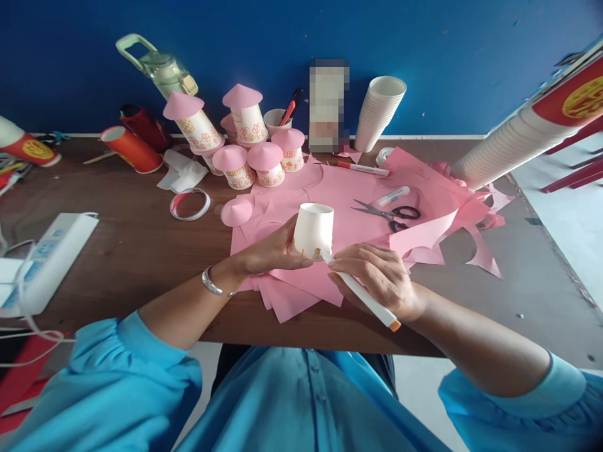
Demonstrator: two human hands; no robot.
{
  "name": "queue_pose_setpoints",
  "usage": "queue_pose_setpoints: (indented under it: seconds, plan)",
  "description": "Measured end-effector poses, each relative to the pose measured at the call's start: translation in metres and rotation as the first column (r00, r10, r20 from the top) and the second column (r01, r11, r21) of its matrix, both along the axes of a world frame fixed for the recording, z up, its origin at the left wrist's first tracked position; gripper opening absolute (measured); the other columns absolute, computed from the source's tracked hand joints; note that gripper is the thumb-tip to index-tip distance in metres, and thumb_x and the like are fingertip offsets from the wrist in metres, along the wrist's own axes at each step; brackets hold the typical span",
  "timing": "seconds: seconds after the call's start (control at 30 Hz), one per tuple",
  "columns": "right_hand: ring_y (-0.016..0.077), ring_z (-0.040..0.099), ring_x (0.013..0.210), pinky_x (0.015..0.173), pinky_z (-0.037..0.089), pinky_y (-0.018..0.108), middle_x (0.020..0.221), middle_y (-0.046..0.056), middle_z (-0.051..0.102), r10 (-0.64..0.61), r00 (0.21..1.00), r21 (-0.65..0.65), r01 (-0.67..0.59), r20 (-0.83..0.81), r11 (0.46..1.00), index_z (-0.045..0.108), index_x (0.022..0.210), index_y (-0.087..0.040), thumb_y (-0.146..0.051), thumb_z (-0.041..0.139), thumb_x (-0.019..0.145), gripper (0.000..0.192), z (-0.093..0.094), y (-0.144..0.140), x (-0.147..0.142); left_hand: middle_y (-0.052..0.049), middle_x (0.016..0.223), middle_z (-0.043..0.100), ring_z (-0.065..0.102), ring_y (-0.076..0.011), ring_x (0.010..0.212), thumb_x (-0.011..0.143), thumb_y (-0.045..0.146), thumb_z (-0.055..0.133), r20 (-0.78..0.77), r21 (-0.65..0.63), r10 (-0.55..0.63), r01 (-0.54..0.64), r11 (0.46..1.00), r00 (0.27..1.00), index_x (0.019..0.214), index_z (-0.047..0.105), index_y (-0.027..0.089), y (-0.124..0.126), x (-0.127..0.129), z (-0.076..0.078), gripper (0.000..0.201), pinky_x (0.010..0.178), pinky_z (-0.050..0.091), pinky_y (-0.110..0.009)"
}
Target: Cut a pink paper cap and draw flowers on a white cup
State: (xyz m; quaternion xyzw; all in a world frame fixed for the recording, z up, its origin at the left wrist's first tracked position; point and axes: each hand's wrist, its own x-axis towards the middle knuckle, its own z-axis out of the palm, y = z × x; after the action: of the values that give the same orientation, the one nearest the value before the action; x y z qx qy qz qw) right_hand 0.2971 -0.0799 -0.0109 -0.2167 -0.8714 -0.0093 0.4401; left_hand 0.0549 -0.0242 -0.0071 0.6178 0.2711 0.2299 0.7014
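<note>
My left hand (277, 245) is closed around the lower part of a white paper cup (315, 226), which is held upside-down or tilted above the pink paper; I cannot tell which. Small yellow-brown marks show near the cup's lower edge. In my right hand (377, 276) is a white marker pen (370, 298) with an orange end, its tip at the cup's lower side. Pink paper sheets (301, 301) lie beneath both hands. A small pink paper cone (236, 212) rests just beyond my left hand. Black-handled scissors (389, 212) lie beyond my right hand.
Several decorated cups with pink cone roofs (242, 103) stand at the back. A stack of white cups (379, 113) is near the blue wall. A tape roll (190, 204) and a power strip (54, 263) lie left. A taller cup stack (513, 144) leans at right.
</note>
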Motion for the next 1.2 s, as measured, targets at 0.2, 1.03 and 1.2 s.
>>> queue_pose_setpoints:
  seconds: [0.2,1.03,1.2]
  plan:
    - [0.019,0.078,0.08,0.068,0.068,0.032,0.09,0.007,0.078,-0.025,1.0,0.016,0.025,-0.009,1.0,0.063,0.118,-0.014,-0.009,0.07,0.098,0.022,0.0013,0.0006,-0.0011,-0.014,0.136,0.066,0.063,-0.0336,0.127,0.082,0.043,0.087,0.04,-0.023,0.0,0.001,1.0,0.999,0.152,0.054,0.028,0.0009,-0.0003,-0.0035,0.079,0.103,0.054,-0.047]
    - [0.0188,0.077,0.074,0.065,0.066,0.032,0.084,0.004,0.077,-0.037,0.999,0.013,0.037,-0.016,0.999,0.062,0.115,-0.017,-0.009,0.069,0.098,0.021,0.0056,-0.0009,-0.0036,-0.012,0.13,0.068,0.063,-0.0324,0.125,0.082,0.04,0.087,0.032,0.029,0.019,-0.02,0.999,0.999,0.129,0.067,0.023,0.0013,-0.0014,-0.0031,0.054,0.105,0.052,-0.048]
    - [0.0183,0.076,0.072,0.063,0.066,0.031,0.083,0.004,0.075,-0.075,0.997,0.024,0.075,-0.019,0.997,0.062,0.114,-0.016,-0.007,0.071,0.096,0.022,0.0034,-0.0007,-0.003,-0.012,0.13,0.068,0.064,-0.0319,0.123,0.082,0.042,0.087,0.04,0.034,0.001,-0.003,0.999,0.999,0.128,0.066,0.025,0.0035,-0.002,-0.0074,0.053,0.107,0.052,-0.05]
